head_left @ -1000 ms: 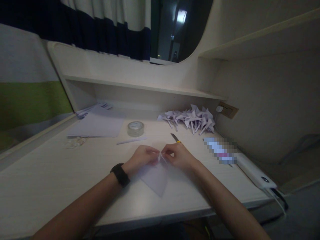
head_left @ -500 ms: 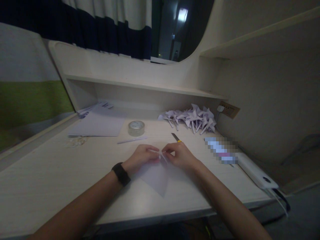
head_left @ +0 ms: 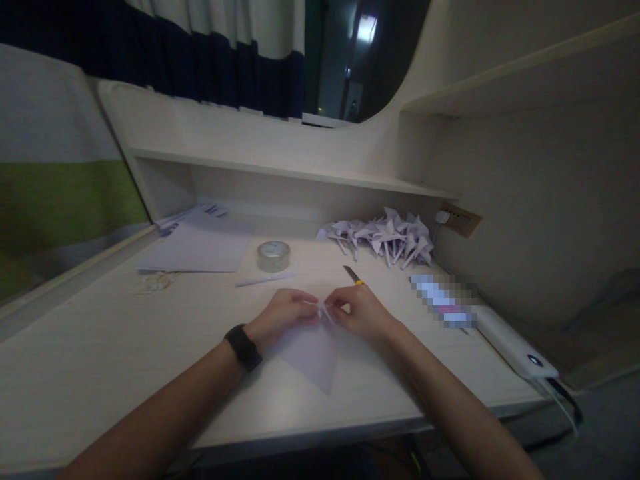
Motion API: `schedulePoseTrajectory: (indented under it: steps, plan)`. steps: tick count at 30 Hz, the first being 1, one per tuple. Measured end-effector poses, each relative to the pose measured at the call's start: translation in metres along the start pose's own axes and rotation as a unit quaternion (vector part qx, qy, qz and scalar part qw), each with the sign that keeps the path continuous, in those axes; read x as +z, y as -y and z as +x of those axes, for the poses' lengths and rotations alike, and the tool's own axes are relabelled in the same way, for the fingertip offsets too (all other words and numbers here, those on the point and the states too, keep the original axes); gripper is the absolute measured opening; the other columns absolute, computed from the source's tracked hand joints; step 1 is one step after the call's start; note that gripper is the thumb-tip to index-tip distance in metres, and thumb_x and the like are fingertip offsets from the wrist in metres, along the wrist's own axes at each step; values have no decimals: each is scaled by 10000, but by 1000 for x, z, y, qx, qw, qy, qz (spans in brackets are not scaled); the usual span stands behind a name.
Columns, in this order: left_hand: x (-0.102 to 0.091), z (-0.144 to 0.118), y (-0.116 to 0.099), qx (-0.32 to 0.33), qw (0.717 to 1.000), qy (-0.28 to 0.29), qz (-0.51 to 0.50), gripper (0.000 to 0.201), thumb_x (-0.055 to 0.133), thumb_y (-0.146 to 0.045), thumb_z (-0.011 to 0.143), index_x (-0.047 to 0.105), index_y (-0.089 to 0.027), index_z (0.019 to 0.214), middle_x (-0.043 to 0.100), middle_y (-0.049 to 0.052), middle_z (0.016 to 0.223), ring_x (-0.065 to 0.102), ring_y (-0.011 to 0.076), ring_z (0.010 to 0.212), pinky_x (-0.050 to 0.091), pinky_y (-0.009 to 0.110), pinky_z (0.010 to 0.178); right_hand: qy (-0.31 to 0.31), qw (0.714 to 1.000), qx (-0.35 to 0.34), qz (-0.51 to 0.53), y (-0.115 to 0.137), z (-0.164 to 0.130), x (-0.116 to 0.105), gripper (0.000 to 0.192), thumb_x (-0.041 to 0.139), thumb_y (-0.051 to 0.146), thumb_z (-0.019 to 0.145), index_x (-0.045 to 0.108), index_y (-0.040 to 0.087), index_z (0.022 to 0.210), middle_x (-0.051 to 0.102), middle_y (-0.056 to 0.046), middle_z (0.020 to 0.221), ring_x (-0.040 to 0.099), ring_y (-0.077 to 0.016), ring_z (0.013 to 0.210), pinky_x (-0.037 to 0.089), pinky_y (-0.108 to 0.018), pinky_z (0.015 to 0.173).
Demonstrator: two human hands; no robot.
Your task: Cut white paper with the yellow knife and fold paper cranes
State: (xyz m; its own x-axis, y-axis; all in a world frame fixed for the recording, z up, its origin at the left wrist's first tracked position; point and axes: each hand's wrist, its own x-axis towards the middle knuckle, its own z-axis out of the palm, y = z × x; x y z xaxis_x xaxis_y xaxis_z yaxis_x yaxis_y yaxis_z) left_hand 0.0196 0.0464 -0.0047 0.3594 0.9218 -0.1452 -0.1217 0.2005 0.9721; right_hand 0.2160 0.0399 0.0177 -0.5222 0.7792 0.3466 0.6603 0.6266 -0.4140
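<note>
A sheet of white paper (head_left: 311, 353) lies at the middle of the desk, one corner pointing toward me. My left hand (head_left: 286, 315), with a black band on its wrist, pinches the paper's far part between thumb and fingers. Close beside it my right hand (head_left: 359, 312) pinches a raised, folded bit of the same paper. The fingertips of both hands almost meet, and the small fold between them is hard to make out. Just beyond my right hand sticks out the blade of a utility knife (head_left: 353, 274); its yellow handle is mostly hidden by that hand.
Behind my hands lie a roll of clear tape (head_left: 273, 257) and a thin white paper stick (head_left: 265, 280). A paper stack (head_left: 200, 243) and rubber bands (head_left: 156, 283) sit left. Paper pinwheels (head_left: 383, 235) are heaped at the back right, near a phone (head_left: 440, 301) and a power strip (head_left: 510, 343).
Almost nothing differs. Both hands keep their pinch on the paper in the same place; the view has shifted very slightly.
</note>
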Motion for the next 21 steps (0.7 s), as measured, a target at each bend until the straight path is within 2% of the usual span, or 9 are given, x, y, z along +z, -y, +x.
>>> schedulePoseTrajectory:
  steps: [5, 9, 17, 21]
  plan:
    - [0, 0, 1, 0, 1000, 10, -5, 137, 738, -136, 647, 692, -83, 765, 687, 81, 767, 638, 141, 683, 527, 284, 726, 3, 1000, -2, 5, 3, -1, 1, 194, 566, 131, 772, 725, 199, 858, 730, -38, 786, 660, -165, 706, 462, -275, 683]
    - [2, -3, -3, 4, 999, 28, -17, 92, 724, -121, 643, 685, -82, 717, 687, 87, 776, 639, 153, 719, 525, 294, 764, -19, 1000, 2, -6, 2, -1, 4, 179, 561, 160, 792, 726, 202, 850, 730, -30, 759, 662, -163, 683, 462, -269, 660]
    - [-1, -5, -7, 26, 995, 9, -91, 274, 793, -127, 625, 647, -83, 853, 684, 82, 772, 657, 168, 733, 511, 317, 789, -116, 992, 32, 36, -6, 1, 13, 122, 600, 172, 786, 714, 196, 821, 721, -24, 698, 660, -153, 622, 476, -249, 611]
    - [-1, -3, -7, 48, 992, 17, -115, 300, 821, -104, 594, 602, -106, 800, 672, 68, 725, 661, 173, 699, 512, 307, 740, -166, 981, 39, 95, -3, 2, 13, 109, 608, 182, 789, 715, 192, 806, 721, -19, 700, 660, -145, 611, 486, -236, 585]
